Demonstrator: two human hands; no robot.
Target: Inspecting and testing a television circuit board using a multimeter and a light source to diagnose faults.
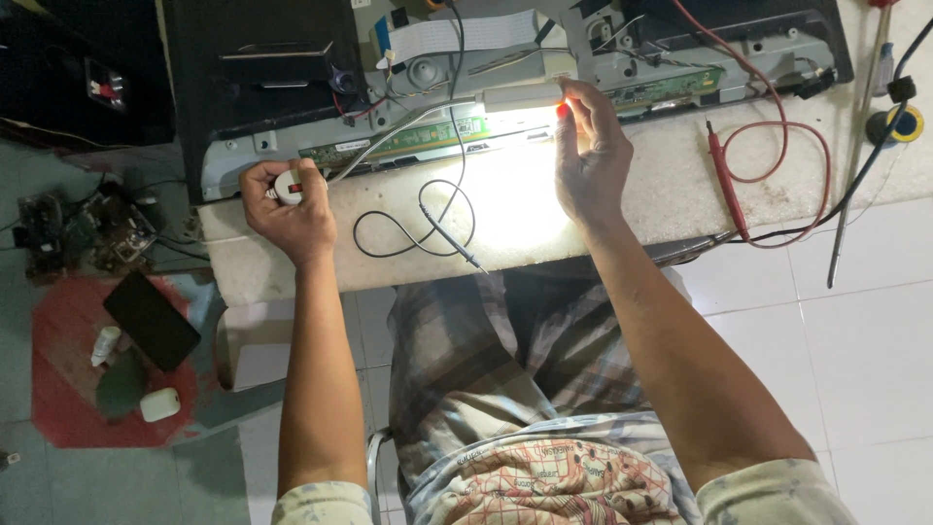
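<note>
- Nearest the camera: patterned shirt (pixel 544 481) and plaid trousers (pixel 486 340) of the seated person, both forearms running up from there to the pale stone bench (pixel 680 194).
- Left hand (pixel 289 204): fingers curled round a small white switch box with a red button (pixel 289 186), thumb on top of it. Sits at the bench's near-left corner.
- Right hand (pixel 586 160): fingers lightly bent and together, fingertips (pixel 564 109) glowing red against the right end of a lit white lamp bar (pixel 523 97). Whether it pinches the bar or only touches it, can't tell; glare hides the contact.
- Key relation: the lamp bar's long axis runs left-right, parallel to the bench edge, just beyond both hands. Right hand is on it; left hand is well apart, down and to the left.
- A grey cable (pixel 389 141) leads from the switch box up toward the bar's left end.
- Between the hands: black probe lead (pixel 428 219) looped on the bench, tip pointing toward the person.
- Under and beyond the bar: opened metal chassis (pixel 622 49) with a long green circuit board (pixel 408 144) and white ribbon cable (pixel 466 34).
- Right side: red probe with looped lead (pixel 729 180), apart from the right hand.
- Floor on the left: black phone (pixel 151 319) on a red mat (pixel 68 389).
</note>
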